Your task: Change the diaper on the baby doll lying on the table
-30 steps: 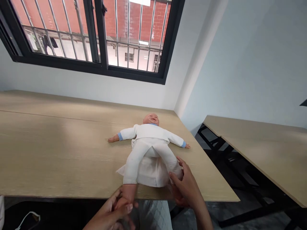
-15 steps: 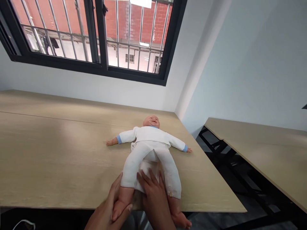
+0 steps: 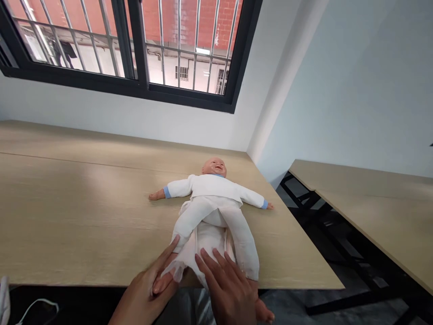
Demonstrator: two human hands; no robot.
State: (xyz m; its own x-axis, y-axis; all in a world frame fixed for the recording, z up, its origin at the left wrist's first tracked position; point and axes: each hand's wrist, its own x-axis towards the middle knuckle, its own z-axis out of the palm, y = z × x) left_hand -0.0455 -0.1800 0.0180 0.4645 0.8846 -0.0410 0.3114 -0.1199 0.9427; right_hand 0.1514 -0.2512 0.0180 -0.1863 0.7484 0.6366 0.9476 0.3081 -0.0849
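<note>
A baby doll [image 3: 216, 185] lies on its back on the table [image 3: 101, 216], arms spread, in white clothes with blue cuffs and collar. Between its parted legs a white diaper [image 3: 211, 237] is spread out, with a thin frilled edge by the leg on the left. My left hand [image 3: 149, 280] is round the doll's foot [image 3: 163, 282] on that side, index finger stretched along the white trouser leg. My right hand [image 3: 230, 284] rests on the diaper's near part with its fingers spread. It partly hides the doll's other lower leg, whose foot [image 3: 264, 311] hangs past the table edge.
A second table [image 3: 372, 189] with a black metal frame stands to the right, across a gap. Behind the doll are a white wall [image 3: 169, 124] and a dark-framed barred window [image 3: 145, 88]. A white cable [image 3: 40, 301] shows below the table at the lower left.
My right hand has drawn back toward me and opened wider, uncovering more of the diaper. Its frilled edge now shows over the left leg. My left hand stays at the foot.
</note>
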